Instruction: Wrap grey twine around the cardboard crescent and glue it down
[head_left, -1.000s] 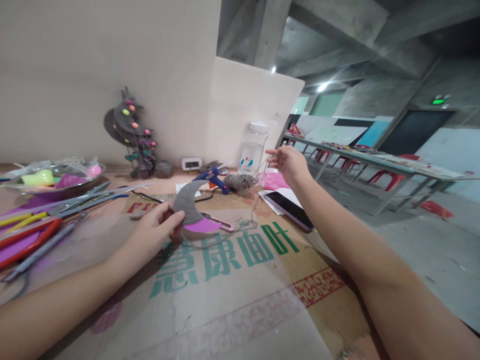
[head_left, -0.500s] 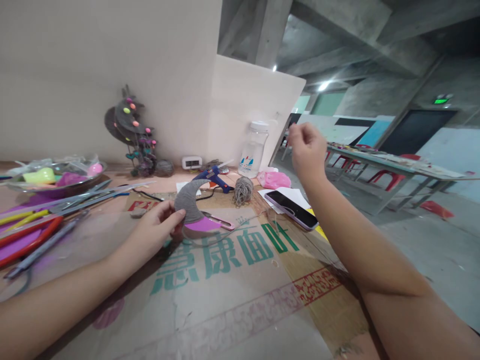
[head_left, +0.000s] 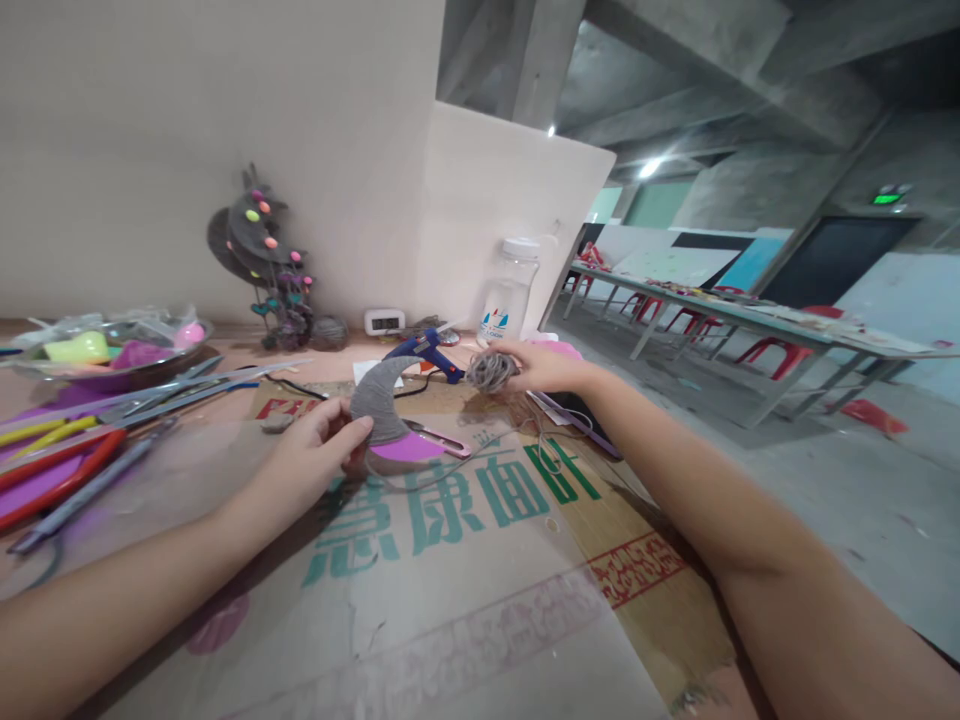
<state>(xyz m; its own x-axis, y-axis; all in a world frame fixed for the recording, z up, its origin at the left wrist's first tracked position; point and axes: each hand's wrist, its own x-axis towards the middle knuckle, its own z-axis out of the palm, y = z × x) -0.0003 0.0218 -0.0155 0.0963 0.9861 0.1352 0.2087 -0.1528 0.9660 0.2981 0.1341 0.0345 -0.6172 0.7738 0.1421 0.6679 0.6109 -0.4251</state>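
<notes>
Between the thumb and fingers of my left hand (head_left: 326, 437) is a crescent moon (head_left: 379, 400), mostly wound with grey yarn, its lower end bare purple. My right hand (head_left: 551, 368) is closed on a ball of grey yarn (head_left: 491, 371) at the back of the work surface. Loose strands of yarn trail from the ball over the printed cardboard. A pink utility knife (head_left: 439, 438) lies just right of the crescent. Behind it rests a blue glue gun (head_left: 427, 350). My right forearm partly covers a phone (head_left: 581, 425).
A water bottle (head_left: 508, 290) and a small digital clock (head_left: 384, 322) stand along the back. A decorated moon ornament (head_left: 262, 260) leans against the wall. Scissors (head_left: 97, 465) and a bowl of craft pieces (head_left: 112, 365) lie at left. Further tables (head_left: 750, 315) stand behind, at right.
My right hand has come down and left from its raised position and taken hold of the yarn ball. My left hand and the crescent stay nearly in place.
</notes>
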